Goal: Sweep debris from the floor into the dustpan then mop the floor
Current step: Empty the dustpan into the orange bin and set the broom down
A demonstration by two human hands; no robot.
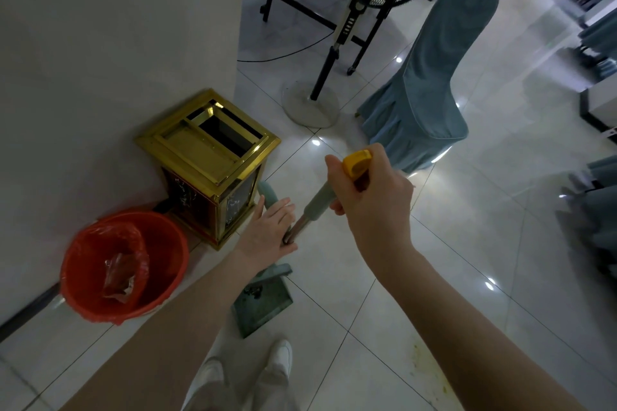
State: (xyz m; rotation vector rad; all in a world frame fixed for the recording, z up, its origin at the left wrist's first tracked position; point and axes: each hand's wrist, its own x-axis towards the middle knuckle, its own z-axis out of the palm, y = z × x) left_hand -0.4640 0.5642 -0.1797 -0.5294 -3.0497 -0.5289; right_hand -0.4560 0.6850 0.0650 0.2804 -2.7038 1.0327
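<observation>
**Both hands at the handle, dustpan by the wall**

The right hand point(370, 200) is curling tightly round the top of the tool handle point(320, 200), just under its yellow cap point(357, 163), with the forearm reaching in from the lower right. The left hand point(270, 230) is stretching forward with its fingers nearly straight, touching the metal shaft lower down. A rounded teal stem point(268, 192) is showing just beyond its thumb.

The handle is slanting from the cap down and left, and its lower end is hiding behind the left hand.

The teal-green dustpan point(263, 302) is sitting on the floor point(467, 243) near the wall edge, between the gold bin point(213, 157) and a white shoe point(282, 355). It is holding dark bits, and its wide mouth is facing the shoe. A red bucket point(160, 243) is standing beside the bin.
</observation>
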